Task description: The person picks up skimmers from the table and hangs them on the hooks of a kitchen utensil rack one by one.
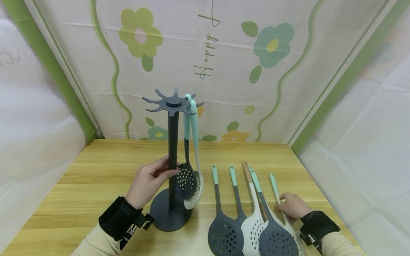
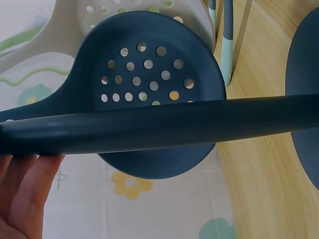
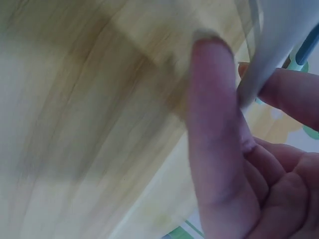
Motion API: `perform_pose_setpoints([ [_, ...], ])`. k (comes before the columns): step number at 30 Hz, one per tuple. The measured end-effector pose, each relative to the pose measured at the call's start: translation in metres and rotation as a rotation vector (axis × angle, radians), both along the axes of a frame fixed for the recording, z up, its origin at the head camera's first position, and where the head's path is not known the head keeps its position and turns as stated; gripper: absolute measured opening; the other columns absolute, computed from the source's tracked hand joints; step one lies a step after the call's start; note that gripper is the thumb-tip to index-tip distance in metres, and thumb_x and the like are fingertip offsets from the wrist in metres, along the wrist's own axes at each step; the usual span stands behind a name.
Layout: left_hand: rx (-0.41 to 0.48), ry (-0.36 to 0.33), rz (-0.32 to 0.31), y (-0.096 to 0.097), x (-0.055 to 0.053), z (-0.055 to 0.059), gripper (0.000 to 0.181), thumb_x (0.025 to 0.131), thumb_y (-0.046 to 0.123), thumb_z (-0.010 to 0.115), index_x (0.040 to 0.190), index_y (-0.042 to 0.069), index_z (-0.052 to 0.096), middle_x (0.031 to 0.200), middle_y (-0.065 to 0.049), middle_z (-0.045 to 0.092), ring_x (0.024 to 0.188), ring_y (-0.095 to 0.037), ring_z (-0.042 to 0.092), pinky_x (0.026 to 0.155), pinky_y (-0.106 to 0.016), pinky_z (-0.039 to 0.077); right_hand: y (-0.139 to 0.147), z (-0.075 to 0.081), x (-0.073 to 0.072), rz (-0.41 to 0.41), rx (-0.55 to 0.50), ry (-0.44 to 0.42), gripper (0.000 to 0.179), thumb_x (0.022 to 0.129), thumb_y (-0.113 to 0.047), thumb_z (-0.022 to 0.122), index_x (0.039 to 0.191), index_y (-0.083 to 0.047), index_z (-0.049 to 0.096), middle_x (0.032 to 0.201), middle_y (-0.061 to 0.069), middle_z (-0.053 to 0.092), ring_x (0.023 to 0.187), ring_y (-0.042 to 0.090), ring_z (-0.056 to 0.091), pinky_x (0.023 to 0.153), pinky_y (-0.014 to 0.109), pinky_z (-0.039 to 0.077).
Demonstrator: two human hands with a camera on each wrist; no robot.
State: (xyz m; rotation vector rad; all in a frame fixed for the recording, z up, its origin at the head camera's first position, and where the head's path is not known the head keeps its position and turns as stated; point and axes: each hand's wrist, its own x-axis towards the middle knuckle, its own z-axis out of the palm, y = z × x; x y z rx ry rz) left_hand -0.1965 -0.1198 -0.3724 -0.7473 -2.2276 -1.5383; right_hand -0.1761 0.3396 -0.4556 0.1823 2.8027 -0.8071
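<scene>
My left hand (image 1: 145,185) grips the dark post of the utensil stand (image 1: 173,142) midway up, fingers and thumb about it. From the stand's hooked top hang a dark slotted skimmer (image 2: 149,35) and a white slotted one (image 1: 198,193), both with mint handles. On the right, my right hand (image 1: 294,205) pinches the pale shaft of a white slotted turner (image 1: 273,183) with a mint handle, lying at the end of the row. In the right wrist view its shaft (image 3: 271,50) passes between thumb and finger. A dark slotted turner (image 1: 278,241) partly covers its head.
More utensils lie side by side on the wooden table (image 1: 105,170): a dark slotted turner (image 1: 225,234), a dark-shafted one (image 1: 237,199) and a white slotted one (image 1: 251,231) with a wooden handle end. A flowered cloth (image 1: 205,117) hangs behind, and white cloth walls flank both sides.
</scene>
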Motion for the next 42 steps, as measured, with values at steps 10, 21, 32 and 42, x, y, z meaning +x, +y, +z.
perform_pose_setpoints([
  [10, -0.015, 0.018, -0.010, 0.001, 0.000, -0.002, 0.042, 0.096, 0.020, 0.063, 0.131, -0.003, 0.067, 0.107, -0.013, 0.077, 0.097, -0.024, 0.074, 0.080, -0.031, 0.061, 0.006, 0.005, -0.003, 0.008, -0.069, 0.034, 0.059, 0.087, -0.014, 0.070, 0.127, 0.024, 0.050, 0.054, 0.007, 0.056, 0.038, 0.016, 0.052, 0.038, 0.033, 0.053],
  [21, -0.123, 0.196, -0.022, 0.001, -0.001, -0.006, 0.033, 0.099, 0.008, 0.056, 0.130, -0.003, 0.063, 0.111, -0.013, 0.075, 0.099, -0.029, 0.074, 0.077, -0.036, 0.061, 0.009, 0.016, -0.004, 0.010, -0.093, 0.051, 0.063, 0.089, -0.017, 0.070, 0.131, 0.024, 0.046, 0.059, 0.007, 0.058, 0.041, 0.018, 0.055, 0.041, 0.036, 0.055],
  [32, -0.092, 0.078, -0.060, -0.002, -0.003, -0.005, 0.040, 0.099, 0.017, 0.058, 0.134, -0.001, 0.062, 0.111, -0.012, 0.075, 0.100, -0.026, 0.072, 0.076, -0.035, 0.062, 0.013, 0.028, -0.006, 0.015, -0.096, 0.086, 0.065, 0.091, -0.018, 0.068, 0.134, 0.023, 0.043, 0.061, 0.007, 0.059, 0.043, 0.021, 0.056, 0.044, 0.037, 0.055],
  [42, -0.042, 0.014, -0.061, -0.002, -0.003, -0.005, 0.034, 0.097, 0.015, 0.062, 0.126, -0.001, 0.066, 0.111, -0.011, 0.075, 0.096, -0.023, 0.072, 0.077, -0.036, 0.062, 0.019, 0.043, -0.009, 0.002, -0.061, 0.115, 0.068, 0.094, -0.022, 0.065, 0.137, 0.023, 0.039, 0.064, 0.007, 0.058, 0.045, 0.019, 0.056, 0.046, 0.037, 0.055],
])
